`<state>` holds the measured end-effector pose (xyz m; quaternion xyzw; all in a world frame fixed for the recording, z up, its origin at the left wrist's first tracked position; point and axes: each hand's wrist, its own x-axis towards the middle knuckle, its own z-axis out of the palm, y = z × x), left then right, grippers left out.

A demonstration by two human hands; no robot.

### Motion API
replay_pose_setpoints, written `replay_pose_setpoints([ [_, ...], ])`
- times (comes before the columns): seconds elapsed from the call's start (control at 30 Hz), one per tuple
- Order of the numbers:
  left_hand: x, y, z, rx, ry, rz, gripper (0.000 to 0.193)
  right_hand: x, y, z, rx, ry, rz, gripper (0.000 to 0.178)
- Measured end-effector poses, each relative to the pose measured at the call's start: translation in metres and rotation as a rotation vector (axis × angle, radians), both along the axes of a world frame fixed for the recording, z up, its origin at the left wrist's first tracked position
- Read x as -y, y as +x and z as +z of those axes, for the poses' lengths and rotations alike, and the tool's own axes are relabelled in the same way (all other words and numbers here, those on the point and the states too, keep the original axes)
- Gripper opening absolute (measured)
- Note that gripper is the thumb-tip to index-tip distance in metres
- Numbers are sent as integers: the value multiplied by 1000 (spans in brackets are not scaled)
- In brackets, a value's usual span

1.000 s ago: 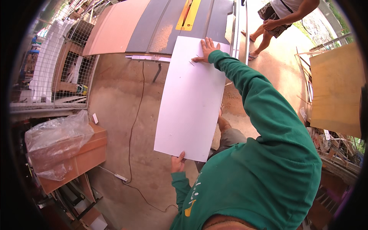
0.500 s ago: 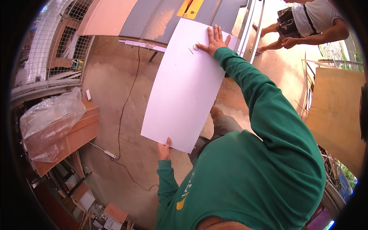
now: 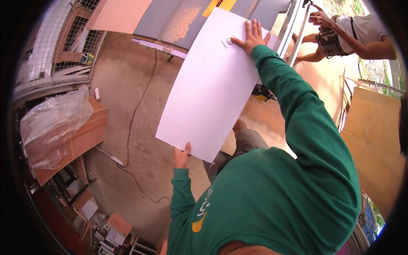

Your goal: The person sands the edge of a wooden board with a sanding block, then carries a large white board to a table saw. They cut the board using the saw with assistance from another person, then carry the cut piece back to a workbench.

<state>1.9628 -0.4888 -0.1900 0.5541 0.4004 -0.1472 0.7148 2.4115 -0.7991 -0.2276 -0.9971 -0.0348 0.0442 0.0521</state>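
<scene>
A long white panel lies with its far end on a grey table saw, its corner over part of the yellow insert. Its near end juts out past the table above the floor. My right hand rests flat on the far part, fingers spread, beside a small pencilled circle and line. At the near edge, my left hand grips the panel with the thumb on top; its other fingers are hidden underneath.
Metal rails run along the saw's right side, with another person beyond them. A black cable and a white power strip lie on the floor. Plastic-covered boxes stand left; a plywood sheet stands right.
The panel has slid forward, its far corner now overlapping the yellow insert. Both my hands have stayed on it. The other person has raised a hand toward the rails.
</scene>
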Motion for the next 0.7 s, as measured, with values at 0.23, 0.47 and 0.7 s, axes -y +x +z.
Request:
replay_pose_setpoints([
  [0.23, 12, 27, -2, 8, 12, -4, 59, 14, 28, 3, -12, 8, 0, 111],
  [0.47, 29, 59, 0, 21, 45, 5, 58, 28, 56, 3, 18, -31, -13, 111],
  [0.7, 41, 84, -3, 36, 12, -13, 60, 42, 84, 9, -11, -52, -25, 110],
])
